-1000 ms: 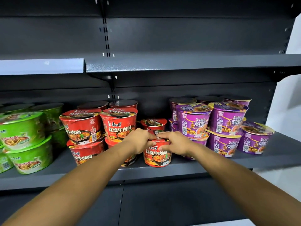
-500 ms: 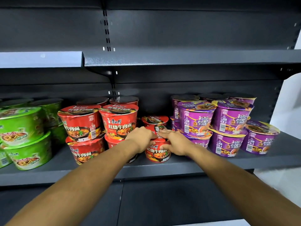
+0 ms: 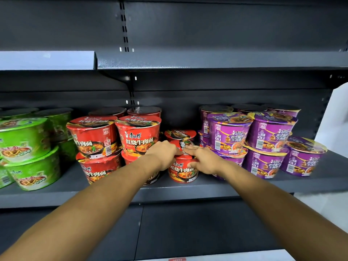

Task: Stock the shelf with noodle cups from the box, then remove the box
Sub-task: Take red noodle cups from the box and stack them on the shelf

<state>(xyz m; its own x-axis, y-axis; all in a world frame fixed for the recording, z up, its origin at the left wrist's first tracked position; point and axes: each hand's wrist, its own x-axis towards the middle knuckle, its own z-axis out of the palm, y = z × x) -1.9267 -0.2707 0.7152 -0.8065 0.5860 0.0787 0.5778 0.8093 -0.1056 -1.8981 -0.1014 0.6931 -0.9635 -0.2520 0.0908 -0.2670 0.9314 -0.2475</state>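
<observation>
Holding a red noodle cup (image 3: 183, 169) from both sides: left grip (image 3: 163, 155) curled over its rim, right grip (image 3: 205, 161) across the lid, thumb on the wall. The cup stands upright on the dark grey shelf (image 3: 113, 191), between stacked red cups (image 3: 138, 137) and purple cups (image 3: 228, 132). Green cups (image 3: 24, 140) far left. Upper shelf (image 3: 207, 59) overhead; white wall (image 3: 339, 113) at right.

A shop: a dark metal shelf (image 3: 188, 187) hung on a slotted upright (image 3: 124, 25) carries instant noodles sorted by kind, stacked two high with labels facing out (the usual retail display): green cups (image 3: 24, 140) at the shelf's left, red cups (image 3: 139, 136) at its middle, purple cups (image 3: 229, 132) at its right.
</observation>
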